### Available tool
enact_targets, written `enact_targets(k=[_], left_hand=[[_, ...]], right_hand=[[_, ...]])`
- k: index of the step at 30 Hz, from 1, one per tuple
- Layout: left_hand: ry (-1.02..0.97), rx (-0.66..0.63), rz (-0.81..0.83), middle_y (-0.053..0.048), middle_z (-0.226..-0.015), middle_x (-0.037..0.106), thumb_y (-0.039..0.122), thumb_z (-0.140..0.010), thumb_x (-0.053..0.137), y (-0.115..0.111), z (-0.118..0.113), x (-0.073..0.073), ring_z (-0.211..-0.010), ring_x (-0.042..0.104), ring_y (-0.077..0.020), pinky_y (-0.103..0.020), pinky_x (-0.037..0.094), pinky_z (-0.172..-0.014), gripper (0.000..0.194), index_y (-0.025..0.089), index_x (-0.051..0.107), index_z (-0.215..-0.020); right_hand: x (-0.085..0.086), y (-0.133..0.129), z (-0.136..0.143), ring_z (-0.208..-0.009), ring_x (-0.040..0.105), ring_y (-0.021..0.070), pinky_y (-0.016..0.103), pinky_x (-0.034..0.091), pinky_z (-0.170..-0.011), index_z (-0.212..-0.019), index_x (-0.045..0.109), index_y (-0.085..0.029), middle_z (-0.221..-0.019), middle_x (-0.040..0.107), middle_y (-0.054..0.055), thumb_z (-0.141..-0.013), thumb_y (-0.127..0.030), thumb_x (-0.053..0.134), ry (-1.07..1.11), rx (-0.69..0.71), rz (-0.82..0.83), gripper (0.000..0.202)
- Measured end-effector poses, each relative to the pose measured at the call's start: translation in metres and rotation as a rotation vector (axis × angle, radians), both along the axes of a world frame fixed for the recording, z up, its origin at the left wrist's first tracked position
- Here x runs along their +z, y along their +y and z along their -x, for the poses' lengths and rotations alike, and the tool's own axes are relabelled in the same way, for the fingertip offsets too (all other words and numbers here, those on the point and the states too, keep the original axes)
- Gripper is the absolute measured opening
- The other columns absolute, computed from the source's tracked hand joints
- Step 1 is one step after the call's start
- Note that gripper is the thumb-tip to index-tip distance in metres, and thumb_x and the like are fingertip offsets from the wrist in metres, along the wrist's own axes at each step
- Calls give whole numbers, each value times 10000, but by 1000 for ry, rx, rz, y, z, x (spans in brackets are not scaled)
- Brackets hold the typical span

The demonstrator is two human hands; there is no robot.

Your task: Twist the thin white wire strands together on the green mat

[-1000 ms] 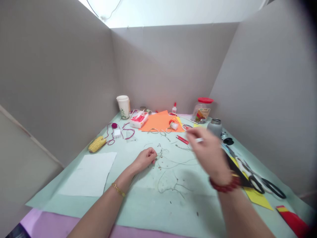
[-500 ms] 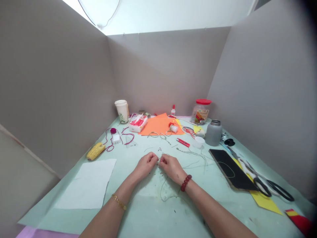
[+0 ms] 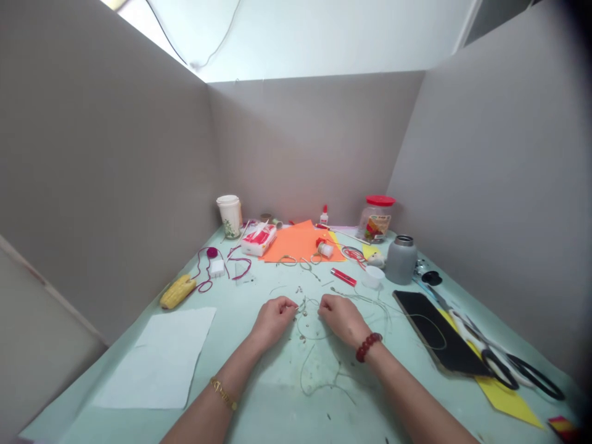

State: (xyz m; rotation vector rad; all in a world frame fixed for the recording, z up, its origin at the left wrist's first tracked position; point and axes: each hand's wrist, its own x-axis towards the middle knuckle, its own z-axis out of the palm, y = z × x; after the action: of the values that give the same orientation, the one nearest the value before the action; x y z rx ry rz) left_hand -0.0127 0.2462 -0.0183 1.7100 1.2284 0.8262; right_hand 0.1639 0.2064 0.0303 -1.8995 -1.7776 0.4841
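Note:
My left hand [image 3: 275, 318] is pinched around one end of a thin green cord [image 3: 313, 338] above the middle of the table. A knotted bit of the cord sticks out just past its fingertips. A short gap to the right, my right hand [image 3: 343, 316] has its fingers closed on the cord, which loops between the two hands. Tiny beads or scraps [image 3: 303, 337] lie scattered under and around the fingers; they are too small to name surely. A loose piece of green cord [image 3: 319, 388] curves nearer to me.
A red lighter [image 3: 343, 277] and a small white cup [image 3: 372, 277] stand beyond my right hand. To the right lie a black phone-like slab [image 3: 437, 333] and scissors [image 3: 497, 357]. A white sheet [image 3: 157, 357] and a yellow corn cob [image 3: 178, 291] are at left; orange paper [image 3: 296, 240] lies behind.
My right hand has moved right, away from my left hand, and a loop of cord now shows between them. The view has tilted up slightly.

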Motion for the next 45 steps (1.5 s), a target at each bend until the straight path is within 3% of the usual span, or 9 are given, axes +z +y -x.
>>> enact_targets(k=[4,9,14,20,25,30,36,41,45], left_hand=[[28,-4,-5,2,-580,532,326,-747,468,2,0,-2,-522,396,-104,-203,273,-512,280,163,665,-860],[46,-2,-59,1,-576,532,327,-753,464,1,-1,-2,-537,414,-110,-206,274,-519,279,169,667,-861],[66,17,-82,7,-579,539,308,-753,453,0,-2,0,-535,423,-112,-213,284,-525,262,172,657,-844],[159,19,-135,-2,-638,580,297,-779,410,-5,-3,4,-595,475,-124,-220,300,-547,250,182,632,-788],[430,-39,-252,-30,-765,619,284,-793,382,-5,-3,26,-711,517,-145,-236,324,-616,243,178,594,-743],[555,-156,-141,-54,-791,629,330,-850,250,10,-11,50,-723,541,-159,-251,363,-640,369,173,577,-787],[393,-174,147,-36,-562,562,381,-851,188,15,-24,34,-477,498,-143,-259,364,-526,433,154,527,-708],[404,-75,-20,-10,-646,530,382,-803,311,16,-21,23,-606,459,-129,-235,327,-556,296,168,468,-674],[324,-97,5,14,-673,514,401,-792,322,13,-14,22,-632,431,-118,-218,313,-553,282,174,462,-699]], right_hand=[[10,-6,0,-620,468,150,248,246,-545,-533,522,-181,-621,573,39,-661,-111,476,-134,40,49,152],[18,-9,12,-804,476,207,276,293,-643,-609,568,-184,-778,598,81,-695,-163,517,-188,-4,-198,102],[-8,3,35,-589,472,144,241,304,-554,-627,486,-188,-622,570,24,-674,-162,505,126,-37,-91,56],[-22,10,38,-540,447,127,235,280,-525,-524,472,-180,-548,557,18,-654,-151,502,133,-33,-71,137],[-18,9,31,-461,429,92,203,282,-466,-540,484,-173,-477,491,-32,-642,-146,500,295,14,22,107],[-18,7,28,-373,385,71,190,264,-410,-588,497,-173,-420,440,-58,-663,-153,488,400,18,121,79],[-17,7,27,-395,391,67,189,275,-434,-575,493,-168,-433,470,-45,-672,-126,472,353,49,99,107],[-11,5,27,-351,412,83,192,291,-388,-617,477,-182,-403,450,-46,-699,-148,448,449,2,198,94],[-8,5,26,-340,431,97,193,307,-347,-656,471,-186,-413,452,-45,-702,-173,452,607,-31,290,51]])
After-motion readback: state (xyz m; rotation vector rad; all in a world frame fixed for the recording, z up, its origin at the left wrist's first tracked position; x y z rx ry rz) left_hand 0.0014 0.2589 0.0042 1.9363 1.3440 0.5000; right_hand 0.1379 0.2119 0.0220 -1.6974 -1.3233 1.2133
